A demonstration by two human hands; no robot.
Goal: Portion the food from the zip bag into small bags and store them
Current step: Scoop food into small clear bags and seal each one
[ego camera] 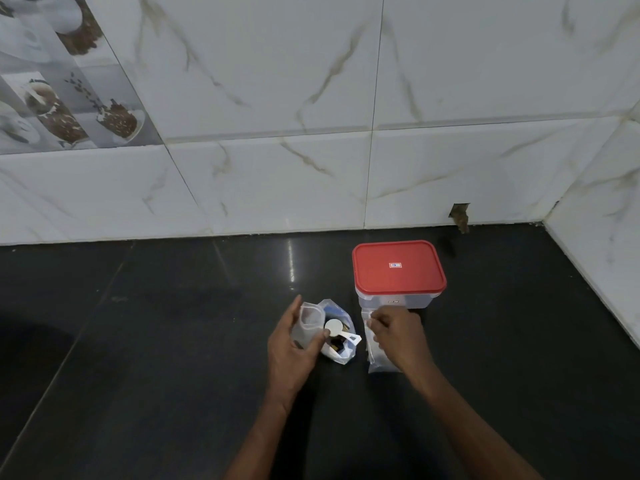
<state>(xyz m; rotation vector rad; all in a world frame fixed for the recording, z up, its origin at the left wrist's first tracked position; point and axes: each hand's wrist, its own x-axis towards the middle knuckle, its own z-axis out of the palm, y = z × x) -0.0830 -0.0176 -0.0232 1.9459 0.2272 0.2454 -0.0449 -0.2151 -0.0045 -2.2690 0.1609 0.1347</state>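
Open zip bag [341, 344] beside small bags [372, 355]

A home kitchen is indicated: a glossy black stone countertop [173, 341] is backed by white marble-patterned wall tiles [277, 81], with decorative tiles printed with cups and desserts [62, 98] at ten o'clock, and a clear red-lidded plastic food container [398, 271] at one o'clock.

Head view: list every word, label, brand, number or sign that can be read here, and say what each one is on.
No text here is legible.
Small sticker on the red lid of the clear container: a red and blue mark, too small to read.
Small dark label on the container's front wall, just under the lid: too small and blurred to read.
Zip bag, white scoop, stack of small bags: no print visible.
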